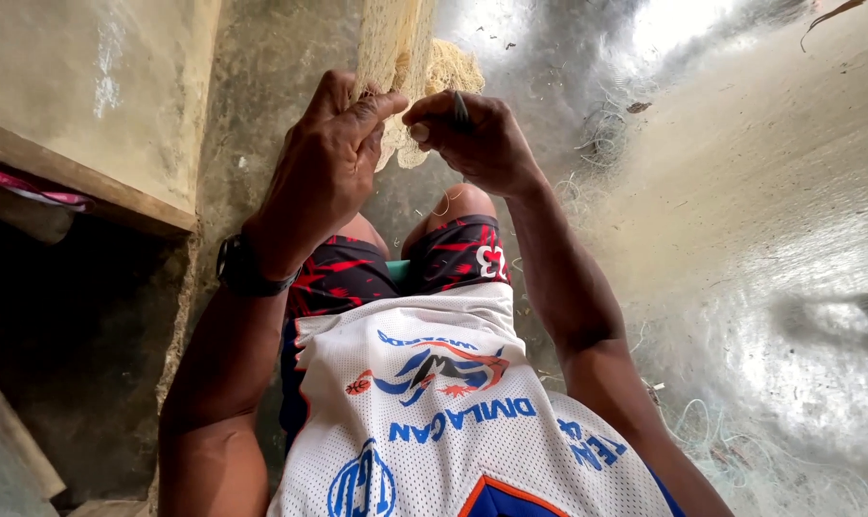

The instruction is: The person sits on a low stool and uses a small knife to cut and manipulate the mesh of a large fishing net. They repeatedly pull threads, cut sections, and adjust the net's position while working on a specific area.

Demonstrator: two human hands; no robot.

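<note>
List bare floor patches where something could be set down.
Bare concrete floor right of the right arm; a strip along the wall beside the left hand. Crowded: both hands pinch the net; loose line at lower right.

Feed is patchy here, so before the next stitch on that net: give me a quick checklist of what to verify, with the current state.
1. Left hand grips the net: ok, thumb and fingers pinch the pale mesh.
2. Right hand holds the tool: ok, a thin dark tool sticks up between its fingers.
3. Both hands close together on the same edge of mesh: ok.
4. Tool threaded with twine: cannot tell, the hand hides it.
5. Net hanging free above: cannot tell, it runs out of view.
6. Loose twine on the floor away from the hands: ok.
</note>
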